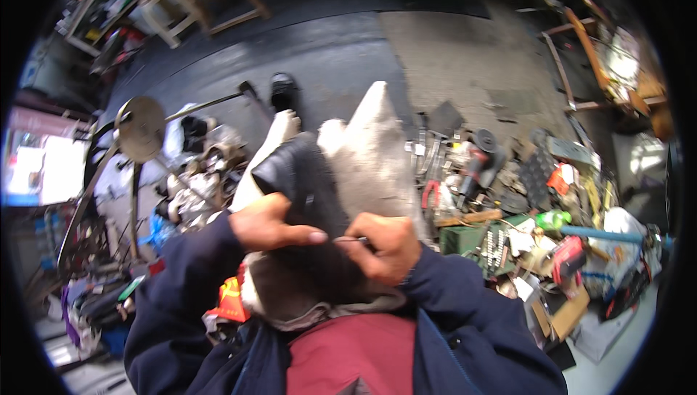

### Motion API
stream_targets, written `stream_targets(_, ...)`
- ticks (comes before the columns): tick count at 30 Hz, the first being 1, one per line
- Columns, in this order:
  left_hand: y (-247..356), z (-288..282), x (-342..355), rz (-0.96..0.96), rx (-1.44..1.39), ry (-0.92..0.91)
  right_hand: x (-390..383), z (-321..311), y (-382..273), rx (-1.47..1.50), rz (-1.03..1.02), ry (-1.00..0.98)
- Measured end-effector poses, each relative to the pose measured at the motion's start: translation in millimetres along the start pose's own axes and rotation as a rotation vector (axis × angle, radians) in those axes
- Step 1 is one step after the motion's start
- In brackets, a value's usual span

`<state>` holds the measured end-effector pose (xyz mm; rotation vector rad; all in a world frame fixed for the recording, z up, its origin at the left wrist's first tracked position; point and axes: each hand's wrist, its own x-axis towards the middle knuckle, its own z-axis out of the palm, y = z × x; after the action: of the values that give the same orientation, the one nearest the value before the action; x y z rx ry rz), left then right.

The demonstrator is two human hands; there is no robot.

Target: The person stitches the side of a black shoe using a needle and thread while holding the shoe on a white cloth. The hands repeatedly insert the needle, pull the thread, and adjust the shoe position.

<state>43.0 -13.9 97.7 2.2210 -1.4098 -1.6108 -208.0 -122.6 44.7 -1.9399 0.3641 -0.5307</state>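
Note:
Across my lap lies a black leather shoe [301,170], or a boot, its near part blurred and in shadow. A pale, worn cloth [374,159] covers my legs under it. My left hand [263,226] grips the shoe's left side, with the thumb stretched over the top toward the right. Close to that thumb tip, my right hand [385,246] is closed in a pinch at the shoe's right edge. Something small and dark shows between its fingers, too blurred to name.
On the left stands a metal stand with a round plate [141,129], beside piled shoes and bags. To the right lie pliers [430,195], a red-and-black power tool [475,166], a green box [461,241] and a green bottle [553,220]. A black shoe [284,92] rests on the floor ahead.

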Motion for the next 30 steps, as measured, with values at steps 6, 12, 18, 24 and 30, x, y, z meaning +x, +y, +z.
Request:
stream_targets(6, -17, 36, -1, 0.168, -0.449, 0.151, 2, -20, 9, 0.265, 0.225, 0.13)
stream_targets(12, -20, 51, -14, 0.285, -0.727, 0.062, 2, -40, 1, -0.303, 0.142, 0.123)
stream_targets(18, -12, 51, -15, 0.327, -0.791, 0.048, -14, -33, -28, 0.052, 0.163, -0.262)
stream_targets(24, -15, 51, -16, 0.329, -0.676, 0.076, -10, -30, -28, 0.009, 0.162, -0.266)
stream_targets(30, -12, 56, -11, 0.392, -0.728, 0.095, -6, -35, -42, -0.145, 0.185, -0.308)
